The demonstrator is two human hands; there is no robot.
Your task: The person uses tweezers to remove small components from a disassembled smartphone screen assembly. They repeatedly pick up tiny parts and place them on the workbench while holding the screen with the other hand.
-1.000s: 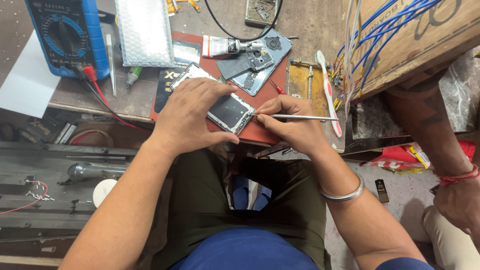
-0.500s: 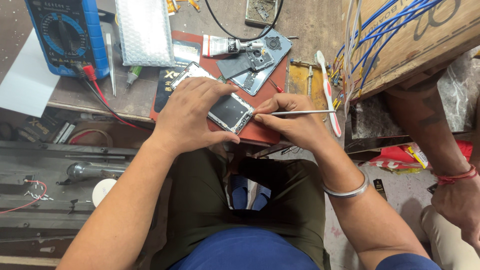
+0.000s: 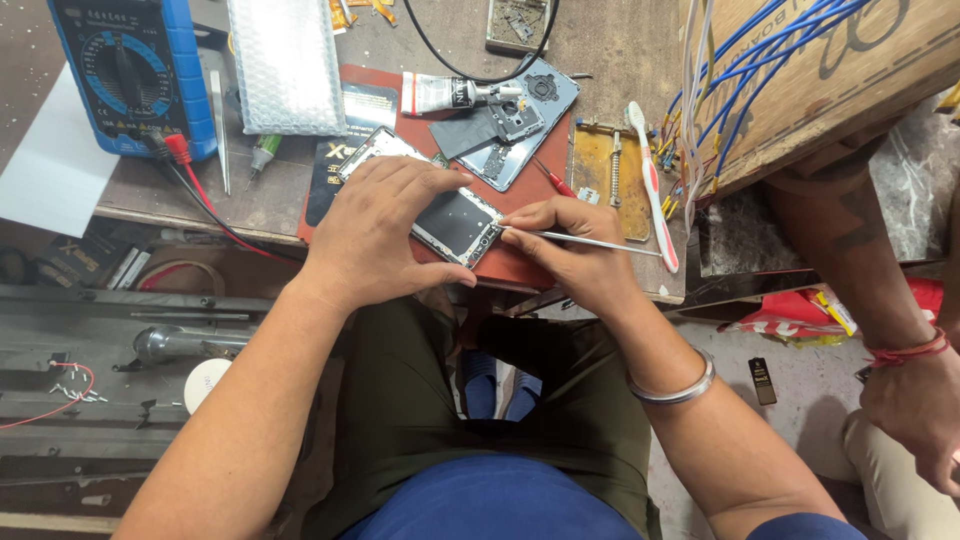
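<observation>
Opened phone [image 3: 455, 222]: we see it lying on the red work mat [image 3: 520, 262], at the mat's near edge; much of it is covered by our left hand, so its far end is hard to make out.
Left hand [image 3: 380, 235]: we press it down over the opened phone, fingers curled across the top and thumb under the near edge, clamped on it.
Right hand [image 3: 570, 245]: just right of the opened phone, our fingers are pinched together on a thin metal tool [image 3: 585, 241].
Thin metal tool: its tip touches the opened phone's right edge; we cannot tell what it works on there.
Phone back cover [image 3: 530, 120]: beyond the opened phone, on the mat's far part, with loose parts on it too small to name.
Glue tube [image 3: 445, 95]: beyond the opened phone, just left of the back cover.
Toothbrush [image 3: 652, 185]: right of the opened phone, past the mat.
Multimeter [image 3: 125, 70]: far left of the opened phone, cut off by the top edge.
Other person's hand [image 3: 915, 410]: well right of the opened phone, cut off at the frame edge.
</observation>
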